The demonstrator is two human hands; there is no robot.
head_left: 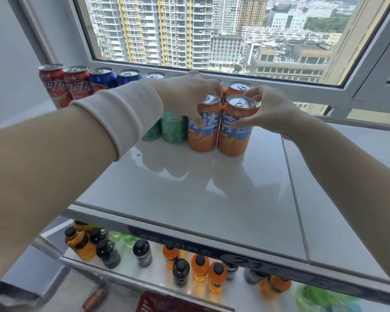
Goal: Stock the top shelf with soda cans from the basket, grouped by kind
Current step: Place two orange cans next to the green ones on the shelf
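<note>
On the white top shelf [189, 194] stand cans in groups: two red cans [61, 84] at the far left, two blue cans [113, 77], then green cans [172, 129], then orange cans. My left hand [189, 95] grips the front-left orange can [202, 134] from above. My right hand [268, 109] holds the front-right orange can [234, 136], thumb on its front, fingers at its rim. Both cans stand upright, side by side and touching. Another orange can [238, 87] stands behind them. The corner of a red basket [160, 302] shows at the bottom edge.
A large window [212, 30] with a grey frame rises right behind the cans. A lower shelf [158, 262] carries several bottles with black caps, orange and dark. Something green [318, 296] lies at the lower right. A wall closes the left side.
</note>
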